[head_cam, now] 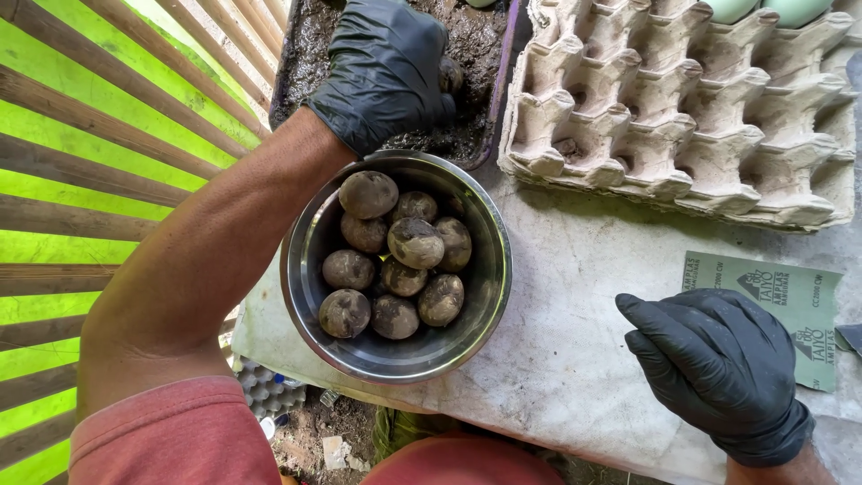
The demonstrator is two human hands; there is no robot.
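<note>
The left hand [384, 67], in a black glove, is curled around one muddy egg [451, 74] over the dark tray of mud [305, 54]. The right hand [718, 359] holds nothing; it rests half open on the table [575, 341], touching a green sheet of sandpaper [790, 301]. The metal bowl [310, 242] already has about ten mud-covered eggs [400, 260], so much coating looks done. The egg carton [682, 117] is mostly bare, with pale green eggs [763, 9] at its far edge left, I think.
</note>
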